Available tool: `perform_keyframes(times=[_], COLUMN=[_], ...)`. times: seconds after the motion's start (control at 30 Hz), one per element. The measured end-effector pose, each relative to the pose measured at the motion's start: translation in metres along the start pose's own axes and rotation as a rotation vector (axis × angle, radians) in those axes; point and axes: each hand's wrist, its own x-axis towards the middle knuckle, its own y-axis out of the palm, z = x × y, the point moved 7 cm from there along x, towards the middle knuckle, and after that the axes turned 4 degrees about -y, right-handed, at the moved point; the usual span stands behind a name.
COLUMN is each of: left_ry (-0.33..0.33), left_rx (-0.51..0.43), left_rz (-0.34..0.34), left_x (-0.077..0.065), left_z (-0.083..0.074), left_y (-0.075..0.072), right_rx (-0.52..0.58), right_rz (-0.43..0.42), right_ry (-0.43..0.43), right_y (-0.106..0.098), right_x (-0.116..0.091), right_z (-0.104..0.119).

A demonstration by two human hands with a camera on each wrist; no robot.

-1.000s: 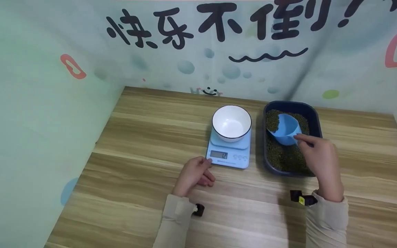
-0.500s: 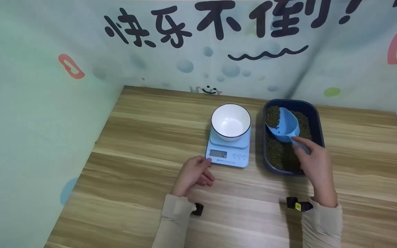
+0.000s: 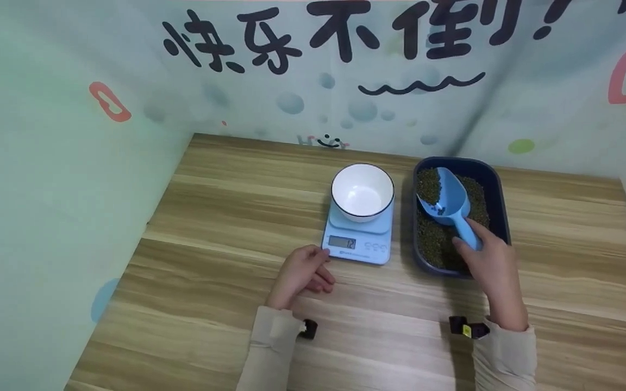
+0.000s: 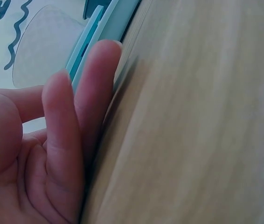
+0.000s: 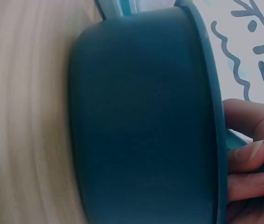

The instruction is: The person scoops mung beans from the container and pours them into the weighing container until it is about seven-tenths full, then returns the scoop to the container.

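My right hand (image 3: pixel 489 263) grips the handle of a blue scoop (image 3: pixel 454 198) over a dark blue tub (image 3: pixel 417 233). Dark green-brown granules (image 3: pixel 436 250) fill the tub's bottom, and a heap of them sits at the scoop's left side. A light blue kitchen scale (image 3: pixel 357 255) stands left of the tub, bearing a white bowl (image 3: pixel 362 191) with a dark rim and nothing visible inside. My left hand (image 3: pixel 301 276) rests on the table with loosely bent fingers, its index fingertip at the scale's lower left corner. In the right wrist view the tub's wall (image 5: pixel 146 112) hides the scoop's bowl.
Everything stands on a wood-grain table (image 3: pixel 226 260). A printed backdrop (image 3: pixel 269 108) with large black characters rises behind it, and a pale green panel (image 3: pixel 30 195) lies to the left.
My right hand has moved back toward me and slightly left. The scoop has turned so its handle shows, pointing toward me. My left hand stays by the scale.
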Motion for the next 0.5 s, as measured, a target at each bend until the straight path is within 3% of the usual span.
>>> perform_keyframes(times=[0.5], left_ry=[0.017], left_rx=[0.003], left_rz=[-0.01], left_x=[-0.0018], left_z=[-0.0017], left_y=[0.0003], right_rx=[-0.096], right_rz=[-0.032], right_ry=[0.025], right_y=[0.0071], right_x=[0.001], right_z=[0.0008])
